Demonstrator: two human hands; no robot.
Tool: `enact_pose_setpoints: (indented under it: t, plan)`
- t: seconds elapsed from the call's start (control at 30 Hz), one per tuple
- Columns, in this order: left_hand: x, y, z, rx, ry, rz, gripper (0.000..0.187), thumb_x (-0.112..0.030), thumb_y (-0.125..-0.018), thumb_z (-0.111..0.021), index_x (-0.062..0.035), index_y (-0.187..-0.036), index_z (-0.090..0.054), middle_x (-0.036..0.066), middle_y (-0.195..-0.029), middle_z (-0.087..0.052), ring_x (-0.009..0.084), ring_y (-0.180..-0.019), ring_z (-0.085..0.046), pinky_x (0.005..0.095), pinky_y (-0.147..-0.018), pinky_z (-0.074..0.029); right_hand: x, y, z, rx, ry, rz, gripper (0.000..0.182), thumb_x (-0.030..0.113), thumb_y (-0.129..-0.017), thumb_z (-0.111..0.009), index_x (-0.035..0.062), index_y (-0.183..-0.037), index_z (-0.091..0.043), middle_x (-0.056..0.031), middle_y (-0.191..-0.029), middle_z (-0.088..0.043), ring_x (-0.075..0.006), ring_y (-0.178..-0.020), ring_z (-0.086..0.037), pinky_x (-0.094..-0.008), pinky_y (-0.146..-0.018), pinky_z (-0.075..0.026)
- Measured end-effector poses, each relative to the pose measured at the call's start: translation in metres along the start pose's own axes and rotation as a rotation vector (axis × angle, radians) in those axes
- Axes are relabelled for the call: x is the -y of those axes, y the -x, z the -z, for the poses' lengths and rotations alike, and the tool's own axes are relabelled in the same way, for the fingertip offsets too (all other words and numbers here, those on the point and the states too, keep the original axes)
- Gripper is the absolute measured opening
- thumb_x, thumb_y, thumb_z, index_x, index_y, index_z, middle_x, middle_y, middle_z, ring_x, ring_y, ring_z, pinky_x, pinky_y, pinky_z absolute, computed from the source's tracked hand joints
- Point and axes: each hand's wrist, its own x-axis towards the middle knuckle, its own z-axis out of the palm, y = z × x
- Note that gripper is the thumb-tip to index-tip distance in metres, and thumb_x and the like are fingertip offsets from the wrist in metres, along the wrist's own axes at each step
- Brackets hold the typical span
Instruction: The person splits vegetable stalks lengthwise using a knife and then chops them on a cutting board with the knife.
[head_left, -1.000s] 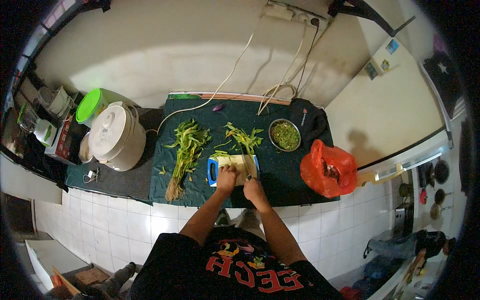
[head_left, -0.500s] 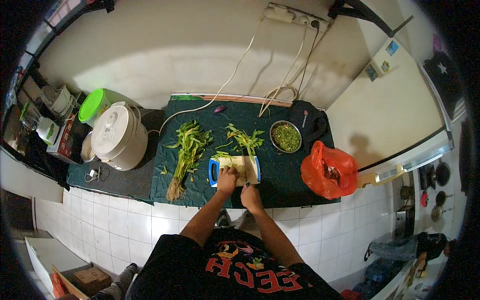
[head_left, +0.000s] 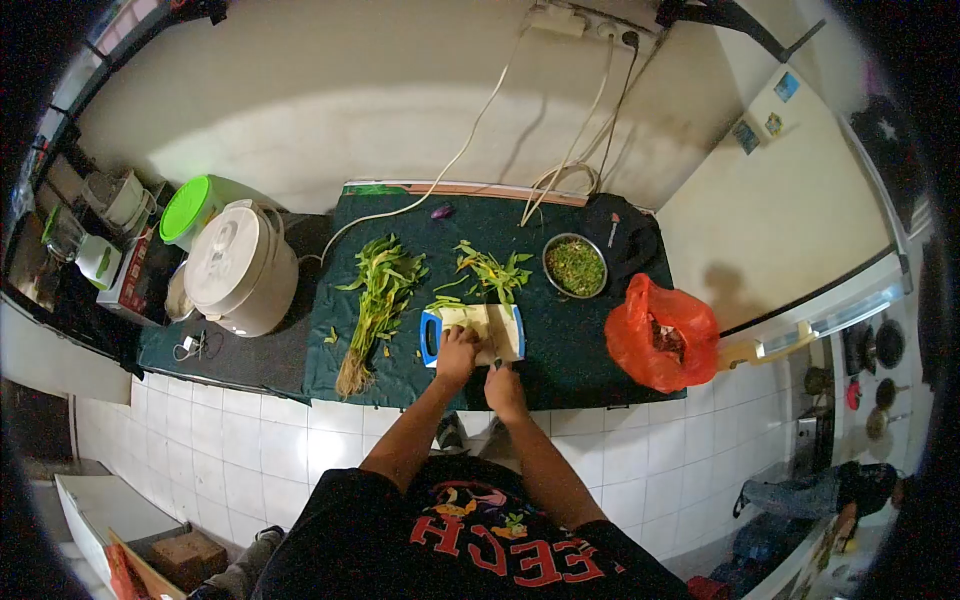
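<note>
Left of centre sits your rice cooker (head_left: 240, 268), lid closed, a green-lidded tub (head_left: 186, 208) behind it. Your left hand (head_left: 458, 352) presses curled on stems on the board (head_left: 472, 333) at centre. Your right hand (head_left: 504, 384) is fisted round a knife handle. Right: a bowl (head_left: 574, 266) of chopped greens, a red bag (head_left: 660, 335).

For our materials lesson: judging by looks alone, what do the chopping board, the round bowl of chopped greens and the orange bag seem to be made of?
The chopping board looks like plastic: a pale matte face with a bright blue edge and handle slot. The bowl appears to be metal, probably steel, given its thin grey shiny rim. The orange bag looks like thin plastic film, crumpled, glossy and slightly see-through.
</note>
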Motion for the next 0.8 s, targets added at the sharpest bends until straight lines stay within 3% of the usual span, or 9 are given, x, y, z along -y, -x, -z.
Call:
enact_pose_setpoints:
  t: [0.2, 0.33, 0.63, 0.73, 0.8]
  plan:
    - [0.003, 0.0, -0.012, 0.054, -0.082, 0.034, 0.021, -0.017, -0.078, -0.055, -0.0196, -0.091, -0.072, 0.001, -0.104, -0.057, 0.0235, -0.107, -0.047, 0.0404, -0.091, -0.036, 0.03, -0.006, 0.031, 0.162, 0.061, 0.026, 0.034, 0.028, -0.093, -0.047, -0.0052, -0.095, -0.057, -0.0304, -0.092, -0.063, -0.0464, -0.088, -0.062, -0.0523, -0.076, -0.049]
    - [0.003, 0.002, -0.011, 0.048, -0.09, 0.04, 0.021, -0.017, -0.078, -0.055, -0.0178, -0.091, -0.072, 0.001, -0.105, -0.057, 0.0235, -0.107, -0.047, 0.0404, -0.091, -0.036, 0.016, 0.009, 0.013, 0.072, 0.001, -0.05, 0.034, 0.027, -0.093, -0.047, -0.0053, -0.094, -0.057, -0.0301, -0.092, -0.063, -0.0464, -0.087, -0.062, -0.0524, -0.076, -0.049]
    - [0.001, -0.001, -0.008, 0.076, -0.086, 0.063, 0.023, -0.016, -0.08, -0.053, -0.0178, -0.093, -0.072, 0.003, -0.105, -0.057, 0.0247, -0.106, -0.048, 0.041, -0.092, -0.035, 0.016, 0.005, 0.009, 0.075, 0.009, 0.009, 0.035, 0.028, -0.094, -0.047, -0.0065, -0.097, -0.056, -0.0319, -0.09, -0.062, -0.0468, -0.087, -0.061, -0.0521, -0.076, -0.049]
    - [0.002, -0.002, -0.007, 0.072, -0.071, 0.044, 0.023, -0.016, -0.08, -0.054, -0.0192, -0.093, -0.072, 0.003, -0.105, -0.057, 0.0246, -0.106, -0.048, 0.041, -0.092, -0.035, 0.012, 0.007, 0.005, 0.049, 0.044, -0.087, 0.036, 0.027, -0.094, -0.046, -0.0068, -0.095, -0.056, -0.032, -0.089, -0.062, -0.047, -0.087, -0.061, -0.0519, -0.077, -0.049]
    - [0.001, -0.005, -0.003, 0.229, -0.06, 0.085, 0.029, -0.023, -0.08, -0.057, -0.0168, -0.106, -0.068, 0.005, -0.114, -0.054, 0.0269, -0.112, -0.045, 0.0448, -0.099, -0.034, 0.017, 0.002, 0.014, 0.143, 0.013, -0.031, 0.037, 0.028, -0.094, -0.046, -0.0077, -0.095, -0.056, -0.0327, -0.09, -0.062, -0.0473, -0.087, -0.061, -0.0519, -0.078, -0.049]
